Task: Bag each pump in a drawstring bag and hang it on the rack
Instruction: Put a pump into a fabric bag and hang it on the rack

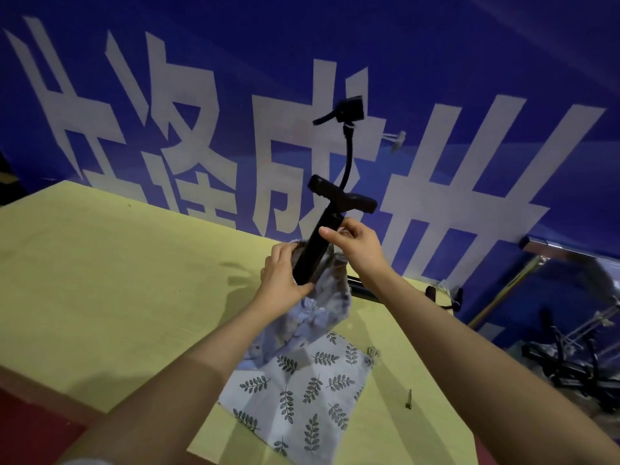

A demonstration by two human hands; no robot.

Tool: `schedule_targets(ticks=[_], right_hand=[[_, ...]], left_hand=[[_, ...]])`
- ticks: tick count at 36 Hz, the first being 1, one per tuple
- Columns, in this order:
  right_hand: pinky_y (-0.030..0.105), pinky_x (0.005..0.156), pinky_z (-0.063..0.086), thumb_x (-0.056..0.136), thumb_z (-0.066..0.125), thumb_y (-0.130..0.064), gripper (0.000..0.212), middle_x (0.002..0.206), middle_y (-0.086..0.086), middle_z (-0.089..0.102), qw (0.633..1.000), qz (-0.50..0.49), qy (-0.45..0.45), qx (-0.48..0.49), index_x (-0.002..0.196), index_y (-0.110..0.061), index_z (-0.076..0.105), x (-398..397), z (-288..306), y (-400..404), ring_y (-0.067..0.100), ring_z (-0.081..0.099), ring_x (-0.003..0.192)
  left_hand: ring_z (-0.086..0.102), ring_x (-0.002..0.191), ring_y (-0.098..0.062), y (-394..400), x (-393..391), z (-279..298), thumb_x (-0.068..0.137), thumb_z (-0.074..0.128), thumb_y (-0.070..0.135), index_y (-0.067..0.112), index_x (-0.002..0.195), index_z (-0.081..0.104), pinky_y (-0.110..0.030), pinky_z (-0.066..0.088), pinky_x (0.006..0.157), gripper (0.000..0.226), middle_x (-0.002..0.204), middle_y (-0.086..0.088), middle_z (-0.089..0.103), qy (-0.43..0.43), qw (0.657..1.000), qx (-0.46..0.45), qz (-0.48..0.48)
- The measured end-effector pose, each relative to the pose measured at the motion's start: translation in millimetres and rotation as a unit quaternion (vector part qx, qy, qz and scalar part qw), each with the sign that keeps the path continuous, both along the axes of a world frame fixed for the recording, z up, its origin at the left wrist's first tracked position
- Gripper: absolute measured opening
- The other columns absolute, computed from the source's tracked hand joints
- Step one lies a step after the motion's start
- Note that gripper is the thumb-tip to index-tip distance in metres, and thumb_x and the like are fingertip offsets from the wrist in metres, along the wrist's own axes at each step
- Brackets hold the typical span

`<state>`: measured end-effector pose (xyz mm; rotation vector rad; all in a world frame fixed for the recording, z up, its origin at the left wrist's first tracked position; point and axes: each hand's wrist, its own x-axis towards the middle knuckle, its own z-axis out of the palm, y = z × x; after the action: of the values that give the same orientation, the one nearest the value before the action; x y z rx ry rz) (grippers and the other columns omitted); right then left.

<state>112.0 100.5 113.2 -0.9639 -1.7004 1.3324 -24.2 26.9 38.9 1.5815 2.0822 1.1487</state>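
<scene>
We note first the table (100, 263), a yellow-green top set against a blue banner wall (436, 62) with large white characters. Toward the table's near edge lies a flat leaf-print drawstring bag (302, 391), unfilled, with its cord end showing at its right corner. Above it, and overlapping its far corner, a blue-grey drawstring bag (322, 313) is held up off the table with a black pump (315, 250) standing tilted in its mouth; the lower barrel is inside the cloth, while the T-handle (342, 196), the hose (349, 156) and the valve head (349, 110) remain well clear above it.

The left hand (285, 280) grips the gathered mouth of the bag around the barrel, fingers curled on cloth. The right hand (355, 243) pinches the rim of the bag on the opposite side, just below the handle; we cannot tell whether it also holds a cord. Near the table's right edge a small dark clip-like item (408, 399) lies alone. Off the table's right edge, dark metal framing (570, 357) is visible; we cannot confirm it as the rack.

In our judgement the bagging step is in hand and incomplete. The next move calls for drawing the cloth higher up the barrel, folding the hose in, then pulling the cord tight before hanging.
</scene>
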Motion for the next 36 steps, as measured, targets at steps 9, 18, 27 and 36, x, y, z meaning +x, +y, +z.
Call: schedule_targets(ticks=[9,18,27,36], right_hand=[[0.023,0.082,0.048,0.079,0.076,-0.024,0.028,0.099,0.005,0.057,0.996,0.027,-0.082,0.028,0.103,-0.013,0.070,-3.3,-29.2,-12.9,0.017,0.060,0.095],[0.007,0.063,0.043,0.078,0.077,-0.024,0.035,0.096,0.002,0.051,0.993,0.050,-0.106,0.032,0.108,-0.008,0.068,-7.2,-30.3,-14.7,0.012,0.056,0.086],[0.007,0.063,0.042,0.084,0.063,-0.001,0.027,0.096,0.003,0.059,0.974,0.120,-0.179,0.070,0.110,-0.006,0.063,11.3,-14.6,-14.5,0.005,0.053,0.078],[0.029,0.062,0.043,0.096,0.047,-0.008,0.025,0.088,0.003,0.058,0.942,-0.061,-0.235,0.233,0.118,-0.010,0.059,30.2,-3.0,-4.6,0.010,0.050,0.066]], left_hand=[[0.046,0.115,-0.017,-14.6,-7.7,20.8,0.086,0.065,0.017,0.019,0.123,0.037,-0.032,0.041,0.100,0.046,0.124,0.001,0.035,-0.165,0.983,0.082,-0.013],[0.053,0.097,-0.017,-16.1,2.3,57.0,0.084,0.061,0.038,0.021,0.116,0.036,-0.017,0.041,0.077,0.044,0.115,-0.003,0.050,0.004,0.968,0.244,0.060],[0.061,0.082,-0.026,-3.1,10.2,70.6,0.087,0.049,0.039,0.020,0.092,0.072,-0.031,0.048,0.069,0.030,0.091,-0.005,0.066,0.439,0.889,0.093,0.088],[0.050,0.114,-0.026,-7.7,27.4,99.6,0.100,0.037,0.039,0.014,0.125,0.047,-0.031,0.038,0.093,0.037,0.126,-0.007,0.048,0.401,0.916,-0.010,0.018]])
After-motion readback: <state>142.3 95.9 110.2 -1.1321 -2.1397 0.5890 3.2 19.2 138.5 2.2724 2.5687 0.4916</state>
